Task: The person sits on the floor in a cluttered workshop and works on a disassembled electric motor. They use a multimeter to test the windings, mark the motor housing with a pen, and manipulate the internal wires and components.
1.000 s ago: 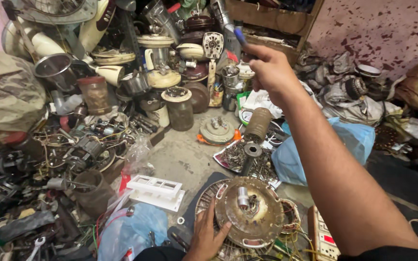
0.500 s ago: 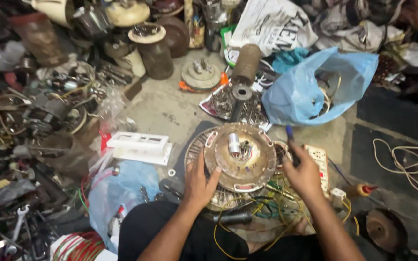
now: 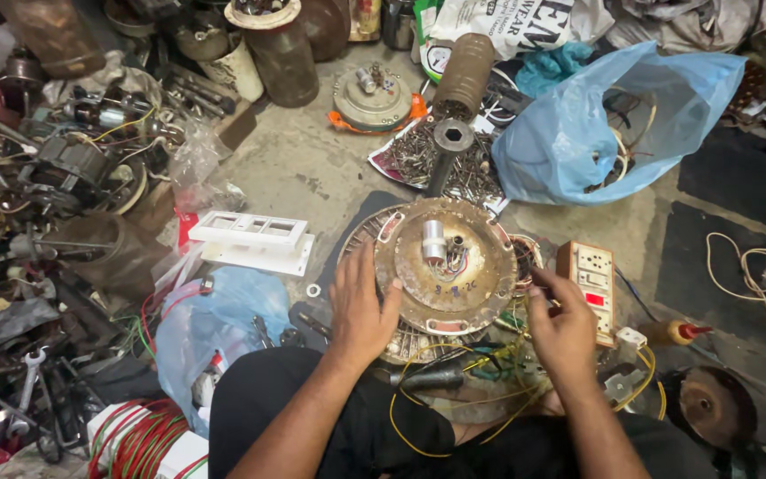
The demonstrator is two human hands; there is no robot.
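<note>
Here I see the round rusty metal fan motor housing lying flat between my hands – left hand spread on its near-left rim, right hand pinching thin wires at its right edge, equally near.

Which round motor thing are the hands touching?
The big rusty fan motor nearest the person: left hand rests on its edge. The smaller grey one lies far off, untouched.

Single view, worn on my head, facing steeply down and close over my lap. My left hand and right hand sit low centre; cluttered floor fills the upper edge and both sides.
</note>
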